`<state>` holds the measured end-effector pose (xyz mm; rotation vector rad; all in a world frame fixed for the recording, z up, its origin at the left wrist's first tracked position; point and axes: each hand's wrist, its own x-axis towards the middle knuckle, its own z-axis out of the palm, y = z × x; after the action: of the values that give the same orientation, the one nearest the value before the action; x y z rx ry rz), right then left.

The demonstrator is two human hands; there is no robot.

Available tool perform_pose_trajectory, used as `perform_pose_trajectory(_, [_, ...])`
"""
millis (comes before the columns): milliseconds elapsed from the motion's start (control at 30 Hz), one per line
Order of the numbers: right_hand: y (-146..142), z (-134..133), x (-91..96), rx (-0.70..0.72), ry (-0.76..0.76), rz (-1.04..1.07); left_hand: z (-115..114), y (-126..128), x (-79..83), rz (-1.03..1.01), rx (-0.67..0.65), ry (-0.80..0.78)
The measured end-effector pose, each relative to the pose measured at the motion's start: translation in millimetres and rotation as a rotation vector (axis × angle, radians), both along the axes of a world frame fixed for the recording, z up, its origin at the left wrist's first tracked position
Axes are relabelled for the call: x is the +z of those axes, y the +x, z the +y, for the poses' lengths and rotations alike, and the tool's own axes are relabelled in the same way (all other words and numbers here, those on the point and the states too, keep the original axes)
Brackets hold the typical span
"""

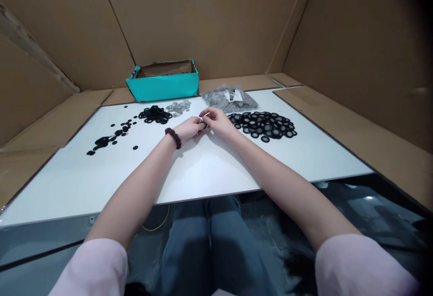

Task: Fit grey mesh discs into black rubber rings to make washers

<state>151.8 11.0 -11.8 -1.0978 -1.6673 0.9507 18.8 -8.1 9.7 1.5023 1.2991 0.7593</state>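
My left hand [190,127] is closed in a pinch on a small black ring [204,124], held over the white table in front of me. My right hand [218,122] meets it from the right, thumb and fingertips bent in against the same ring; whether a disc sits in it is hidden by the fingers. Right of my hands spreads a pile of black rings with grey centres [267,125]. Left of them lie a heap of plain black rings [154,114] and a smaller scatter of pale grey discs [179,107].
Behind my hands lies a clear plastic bag of grey discs [230,99] with a white label. A turquoise-sided open box [164,87] stands at the back edge. Loose small black pieces [103,141] are strewn at the left. Cardboard walls [209,25] enclose the white table [209,169].
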Motion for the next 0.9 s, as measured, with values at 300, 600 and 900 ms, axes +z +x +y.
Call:
perform_pose_trajectory(300, [4, -1, -0.2, 0.076, 0.015, -0.023, -3, 0, 1.6, 0.032, 0.044, 0.019])
perform_pose_trajectory(600, [3, -6, 5.7, 0.071, -0.031, -0.019, 1, -2, 4.8, -0.043, 0.157, -0.023])
perform_pose_trajectory(900, [1, 0, 2.4, -0.039, -0.008, 0.014, -2, -5, 13.3, 0.053, 0.095, -0.020])
